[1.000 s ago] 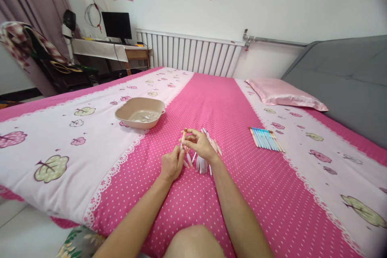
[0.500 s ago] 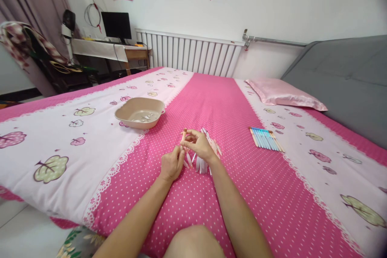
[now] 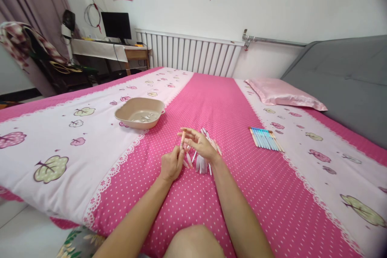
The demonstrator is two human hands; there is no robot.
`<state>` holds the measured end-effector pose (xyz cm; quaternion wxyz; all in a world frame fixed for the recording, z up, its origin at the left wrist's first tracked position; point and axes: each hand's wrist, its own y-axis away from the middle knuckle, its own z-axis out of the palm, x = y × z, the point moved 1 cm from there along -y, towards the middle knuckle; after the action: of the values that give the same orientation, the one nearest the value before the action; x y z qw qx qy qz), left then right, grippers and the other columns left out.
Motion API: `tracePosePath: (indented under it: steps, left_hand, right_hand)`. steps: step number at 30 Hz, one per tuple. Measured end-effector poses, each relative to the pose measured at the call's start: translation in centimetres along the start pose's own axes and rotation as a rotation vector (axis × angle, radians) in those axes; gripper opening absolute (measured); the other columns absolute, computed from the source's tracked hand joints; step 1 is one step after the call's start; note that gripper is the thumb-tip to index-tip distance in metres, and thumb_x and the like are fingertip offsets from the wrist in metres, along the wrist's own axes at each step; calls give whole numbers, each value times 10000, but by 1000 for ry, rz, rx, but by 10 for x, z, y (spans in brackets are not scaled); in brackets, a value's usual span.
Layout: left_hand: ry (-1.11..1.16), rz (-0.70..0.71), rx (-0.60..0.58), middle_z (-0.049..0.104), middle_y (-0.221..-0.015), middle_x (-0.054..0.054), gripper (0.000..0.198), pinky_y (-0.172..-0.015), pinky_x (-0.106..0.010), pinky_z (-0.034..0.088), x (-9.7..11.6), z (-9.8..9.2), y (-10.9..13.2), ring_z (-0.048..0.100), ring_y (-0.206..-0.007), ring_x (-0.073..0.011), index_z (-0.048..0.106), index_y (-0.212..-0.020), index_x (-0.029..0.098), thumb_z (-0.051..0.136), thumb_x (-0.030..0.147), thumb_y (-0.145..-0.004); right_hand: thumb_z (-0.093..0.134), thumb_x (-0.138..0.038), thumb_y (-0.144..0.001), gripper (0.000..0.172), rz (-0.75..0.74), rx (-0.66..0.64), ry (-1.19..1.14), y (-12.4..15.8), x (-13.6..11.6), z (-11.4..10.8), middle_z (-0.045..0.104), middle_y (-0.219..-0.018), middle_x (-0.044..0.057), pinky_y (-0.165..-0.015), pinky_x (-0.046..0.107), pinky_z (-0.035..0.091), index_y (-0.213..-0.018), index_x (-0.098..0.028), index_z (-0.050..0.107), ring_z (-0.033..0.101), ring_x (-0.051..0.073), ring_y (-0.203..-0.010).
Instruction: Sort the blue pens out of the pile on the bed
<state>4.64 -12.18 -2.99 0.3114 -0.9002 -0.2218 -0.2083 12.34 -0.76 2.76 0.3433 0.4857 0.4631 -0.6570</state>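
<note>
My left hand (image 3: 172,164) is closed around the lower part of a slim peach pen (image 3: 183,138), which stands upright with its brown end on top. My right hand (image 3: 200,145) is at the pen's upper part, its fingers stretched out and apart, index finger by the top; whether it grips the pen is hard to see. Under and beside my right hand lies a loose pile of pink and white pens (image 3: 201,165) on the pink dotted bedspread, partly hidden by the hand. A row of blue pens (image 3: 266,139) lies side by side to the right.
A beige basin (image 3: 139,123) with small clear and white pieces inside stands on the bed, left of my hands. A pink pillow (image 3: 284,92) lies at the back right against a grey headboard (image 3: 341,76). A desk with a monitor (image 3: 116,25) is at the back left.
My right hand's fingers have loosened and straightened around the pen's top, and the hand has shifted slightly right. My left hand has kept its hold in the same place.
</note>
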Motion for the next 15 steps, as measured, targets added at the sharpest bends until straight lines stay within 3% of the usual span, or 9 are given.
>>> tracePosePath:
  steps: [7,15]
  left_hand:
    - [17,0,-3,640,-666,-18,374,-562,-234,380,1,-1,-1,592,-560,-138,536,-840,189,240,404,-917]
    - [25,0,-13,639,-658,-21,371,-577,-236,386,1,0,0,591,-563,-137,540,-858,185,240,394,-918]
  right_hand:
    - [654,-260,-708,426,53,11,-50,0,5,0,669,-870,42,-657,256,499,-1101,-199,501,615,149,-829]
    - [712,-262,-642,447,60,82,-47,-3,10,0,619,-780,-7,-546,200,482,-1052,-191,549,583,96,-666]
